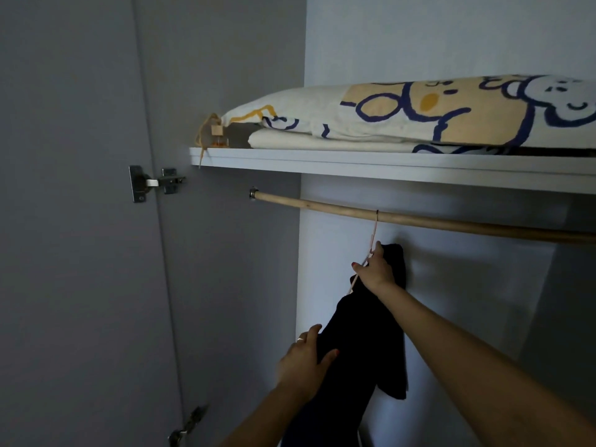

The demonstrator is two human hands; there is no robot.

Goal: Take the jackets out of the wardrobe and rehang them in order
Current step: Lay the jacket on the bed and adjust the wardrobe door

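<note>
We see the right hand (375, 269) pinching the pink hanger (374, 233), hooked on the wooden rail (451, 222) at 12 o'clock. The dark jacket (364, 333) hangs below; at 7 o'clock, the left hand (304, 359) grips its edge.
</note>
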